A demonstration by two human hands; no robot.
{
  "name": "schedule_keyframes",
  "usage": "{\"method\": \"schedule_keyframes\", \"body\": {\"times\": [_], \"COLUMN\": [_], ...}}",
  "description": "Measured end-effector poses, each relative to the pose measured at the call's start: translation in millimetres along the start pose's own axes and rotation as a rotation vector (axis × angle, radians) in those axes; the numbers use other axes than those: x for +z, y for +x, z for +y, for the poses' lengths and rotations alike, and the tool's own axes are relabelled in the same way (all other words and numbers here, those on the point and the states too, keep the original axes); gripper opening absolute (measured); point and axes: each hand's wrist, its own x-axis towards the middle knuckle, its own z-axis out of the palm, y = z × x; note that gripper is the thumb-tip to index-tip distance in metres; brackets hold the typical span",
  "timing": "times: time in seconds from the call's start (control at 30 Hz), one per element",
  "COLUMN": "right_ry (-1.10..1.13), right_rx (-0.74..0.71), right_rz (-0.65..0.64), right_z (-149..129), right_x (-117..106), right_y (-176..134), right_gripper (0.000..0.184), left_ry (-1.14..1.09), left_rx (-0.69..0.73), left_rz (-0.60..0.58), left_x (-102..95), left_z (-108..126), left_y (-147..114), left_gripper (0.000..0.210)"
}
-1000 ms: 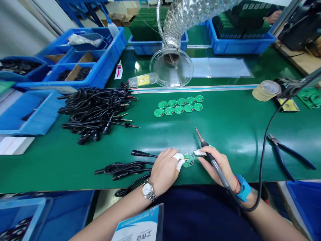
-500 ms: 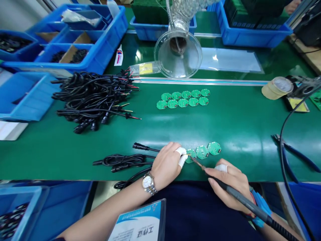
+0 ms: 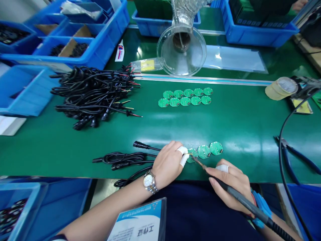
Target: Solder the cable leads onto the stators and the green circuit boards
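My left hand point(image 3: 168, 163), with white covers on two fingertips, pinches the thin wire end of a black cable point(image 3: 152, 155) over the nearest round green circuit board point(image 3: 192, 156). My right hand point(image 3: 229, 182) is closed around a soldering iron point(image 3: 234, 195). The iron's tip is at the wire end, on or just above that board; exact contact is too small to make out. Two more boards, a middle one point(image 3: 204, 151) and a right one point(image 3: 216, 148), continue the row. Coiled black cables point(image 3: 125, 159) lie left of my left hand.
Two rows of green boards point(image 3: 185, 97) lie farther back. A heap of black cables point(image 3: 92, 93) is at left, beside blue bins point(image 3: 100, 47). A clear fume funnel point(image 3: 182, 50) hangs overhead. Pliers point(image 3: 288, 154), a solder spool point(image 3: 281, 88) and the iron's cord point(image 3: 281, 147) are at right.
The camera view has shifted slightly, so the bench items sit a little differently in the picture. Both hands keep the same grips, with the iron's tip still at the wire end.
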Motion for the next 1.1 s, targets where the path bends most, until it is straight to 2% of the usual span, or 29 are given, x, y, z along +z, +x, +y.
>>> {"method": "schedule_keyframes", "body": {"times": [0.43, 0.63, 0.73, 0.83, 1.1], "right_ry": [-0.042, -0.042, -0.078, -0.087, -0.1], "right_rx": [-0.047, -0.027, 0.002, 0.077, 0.124], "right_rz": [-0.022, 0.079, 0.13, 0.123, 0.129], "right_z": [-0.5, -3.7, 3.5, 14.0, 19.5], "right_x": [0.7, -9.4, -8.8, -4.2, -1.0], "right_y": [-0.8, 5.3, 4.2, 0.3, -2.2], "right_gripper": [0.034, 0.033, 0.033, 0.031, 0.027], "left_ry": [0.015, 0.003, 0.003, 0.001, -0.277], "left_rx": [0.003, 0.011, 0.004, -0.001, 0.02], "left_rz": [0.008, 0.025, 0.017, 0.012, 0.15], "left_x": [0.4, 0.4, 0.4, 0.3, 0.9], "left_z": [0.4, 0.2, 0.5, 0.4, -3.4], "left_y": [0.5, 0.9, 1.3, 0.9, -1.6], "left_gripper": [0.014, 0.013, 0.013, 0.014, 0.016]}}
